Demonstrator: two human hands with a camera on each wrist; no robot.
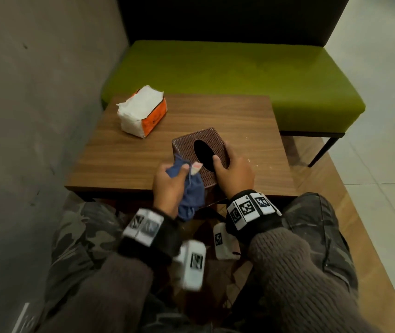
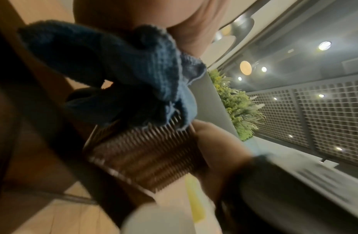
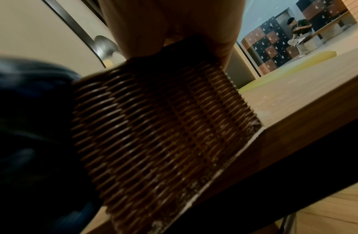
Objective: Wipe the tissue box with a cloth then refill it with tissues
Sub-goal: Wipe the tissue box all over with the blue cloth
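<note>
**Woven tissue box held steady at table's near edge as cloth comes alongside**

A person seated at a small wooden table (image 1: 131,150) braces a dark brown woven tissue box (image 1: 212,138) with the right hand (image 1: 233,173), thumb curled over the top beside the oval slot (image 1: 203,155) and fingers wrapped round the box's right side. The left hand (image 1: 167,186) bunches a blue cloth (image 1: 192,193) in curled fingers; the cloth hangs against the box's near-left corner, just touching the weave. The box sits at the near edge of the table, right of centre. The right wrist view shows it tipped, with one bottom corner on the table edge. The slot looks dark and empty.

Far left on the table, well apart from the box, lies an opened pack of tissues (image 1: 142,111), white with an orange end. A green bench (image 1: 239,73) stands beyond the table.

The box appears rigid and light, likely to slide or tip under a firm wipe, so a clamp across the top and side, as the right hand has it, seems the sound hold. Its ribbed weave, speckled pale near the base in the right wrist view, probably traps dust and may snag the soft cloth. The tissue pack looks soft and compressible; it is best taken by its sides. Wiping appears under way, with the refill not yet begun.
</note>
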